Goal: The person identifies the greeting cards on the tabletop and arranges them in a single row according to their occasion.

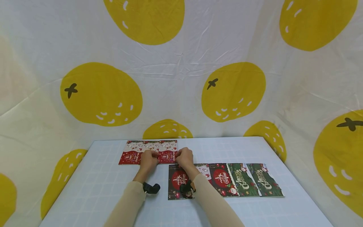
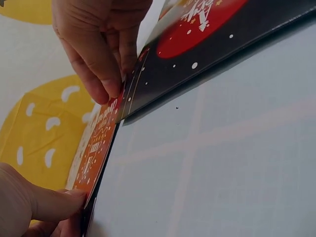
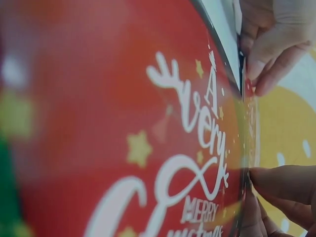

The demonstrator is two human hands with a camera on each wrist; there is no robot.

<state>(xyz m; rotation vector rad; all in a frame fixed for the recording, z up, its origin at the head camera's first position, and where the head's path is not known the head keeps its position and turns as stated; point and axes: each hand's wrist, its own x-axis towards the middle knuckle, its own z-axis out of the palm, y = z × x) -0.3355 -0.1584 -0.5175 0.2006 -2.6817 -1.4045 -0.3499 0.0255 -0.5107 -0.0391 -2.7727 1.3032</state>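
Observation:
Both hands are at a red-and-white Christmas card (image 1: 168, 152), at the right end of the back row. My left hand (image 1: 149, 160) pinches its left edge, and its thumb (image 2: 61, 203) lies on the card's face in the left wrist view. At the opposite edge my right hand (image 1: 185, 157) holds the card between thumb and fingers, also visible in the right wrist view (image 3: 291, 190). Matching red-and-white cards (image 1: 132, 148) lie directly to the left, partly behind the left hand.
A front row begins with a black card with a red circle (image 1: 174, 182), partly under the right forearm. Farther right come a red-and-white card (image 1: 203, 169), another black card (image 1: 222, 179) and two green cards (image 1: 244, 179). The pale table (image 1: 93, 195) meets a fruit-patterned cloth (image 1: 175, 104) behind.

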